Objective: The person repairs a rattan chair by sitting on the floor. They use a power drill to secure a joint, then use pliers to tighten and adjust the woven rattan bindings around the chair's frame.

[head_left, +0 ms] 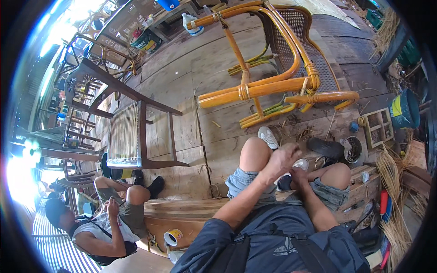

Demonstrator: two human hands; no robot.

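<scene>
My left hand (pixel 285 160) is raised above my lap, between my bent knees. Motion smears its fingers, so their grip does not show. Lower and to the right, my right hand (pixel 298 175) is closed beside a white sneaker (pixel 301 163). Its fingers pinch something too small to make out. Another white sneaker (pixel 268 137) rests on the plank floor ahead of my left knee. Close under my hands is a dark blue shoe-like shape (pixel 285 183), partly hidden.
An orange rattan chair frame (pixel 273 88) lies ahead. A dark wooden chair (pixel 125 132) with a strung seat stands left, near a seated co-worker (pixel 109 227). At right are a round tin (pixel 353 149), a wooden frame (pixel 378 128), a teal bucket (pixel 405 109) and fibre strands (pixel 395 200).
</scene>
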